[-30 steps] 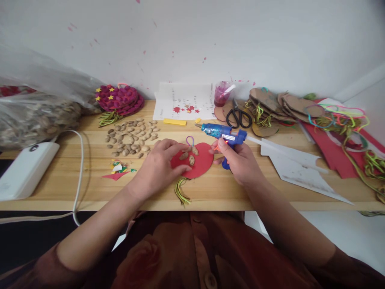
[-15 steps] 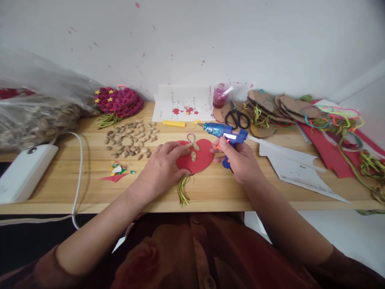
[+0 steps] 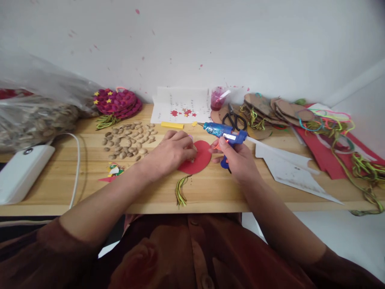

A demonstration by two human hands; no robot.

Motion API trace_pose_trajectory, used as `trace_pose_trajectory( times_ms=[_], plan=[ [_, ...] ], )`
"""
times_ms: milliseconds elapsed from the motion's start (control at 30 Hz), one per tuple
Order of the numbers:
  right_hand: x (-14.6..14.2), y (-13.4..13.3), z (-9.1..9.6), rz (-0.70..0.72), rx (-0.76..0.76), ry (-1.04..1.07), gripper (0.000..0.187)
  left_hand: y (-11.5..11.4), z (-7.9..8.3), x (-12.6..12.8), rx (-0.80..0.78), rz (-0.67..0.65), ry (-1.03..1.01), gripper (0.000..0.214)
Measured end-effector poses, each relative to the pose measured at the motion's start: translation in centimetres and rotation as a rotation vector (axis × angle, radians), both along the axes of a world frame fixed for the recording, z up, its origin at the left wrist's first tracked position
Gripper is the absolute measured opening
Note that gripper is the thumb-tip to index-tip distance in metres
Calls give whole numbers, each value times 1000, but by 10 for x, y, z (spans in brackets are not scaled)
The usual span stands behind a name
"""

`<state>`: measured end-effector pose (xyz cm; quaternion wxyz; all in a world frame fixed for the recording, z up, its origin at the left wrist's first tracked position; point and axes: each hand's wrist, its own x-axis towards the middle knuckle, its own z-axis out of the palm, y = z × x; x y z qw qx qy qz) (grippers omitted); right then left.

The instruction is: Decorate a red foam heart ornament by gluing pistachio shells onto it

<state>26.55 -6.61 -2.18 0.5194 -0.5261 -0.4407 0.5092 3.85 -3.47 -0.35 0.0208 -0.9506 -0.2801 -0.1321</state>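
A round red paper disc (image 3: pixel 202 158) with a yellow-green thread tassel (image 3: pixel 180 192) lies on the table. My left hand (image 3: pixel 173 150) is over its left part, fingers curled down and pressed on a pale nut shell that shows only in part at the fingertips. The other shells on the disc are hidden by the hand. In my right hand (image 3: pixel 237 158) is a blue glue gun (image 3: pixel 222 130), its nozzle pointing left above the table, behind the disc. The fingers wrap round its grip near the orange trigger.
Loose nut shells (image 3: pixel 129 140) are spread at left, near paper scraps (image 3: pixel 114 170) and a white power bank (image 3: pixel 27 172). Behind are purple shell-covered discs (image 3: pixel 120 103), paper stars (image 3: pixel 185 112), a cup (image 3: pixel 217 98) and black scissors (image 3: pixel 234 118). Cardboard discs (image 3: pixel 261 106) are piled right.
My left hand has moved up and right over the disc, from its left edge, and now covers the shells that showed there. The right hand still holds the glue gun in nearly the same place.
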Motion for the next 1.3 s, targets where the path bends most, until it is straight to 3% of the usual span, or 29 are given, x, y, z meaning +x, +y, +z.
trace_pose_trajectory(
  times_ms=[333, 767, 1033, 1100, 1167, 1300],
  plan=[
    [4, 2, 1, -9, -59, 67, 53, 13, 5, 8, -164, -18, 63, 20],
    [2, 8, -2, -78, -123, 73, 58, 16, 17, 13, -206, -77, 121, 21],
    [5, 10, -3, -92, -100, 95, 56, 14, 0, 13, -128, -56, 93, 19],
    [6, 10, -3, -92, -74, 103, 54, 14, -3, 10, -207, -25, -57, 19],
    [8, 9, -2, -95, -40, 113, 51, 14, -2, 5, -399, 41, -313, 16],
    [8, 4, 2, -80, 30, 156, 42, 18, 3, -5, -1102, 107, -905, 21]
  ],
)
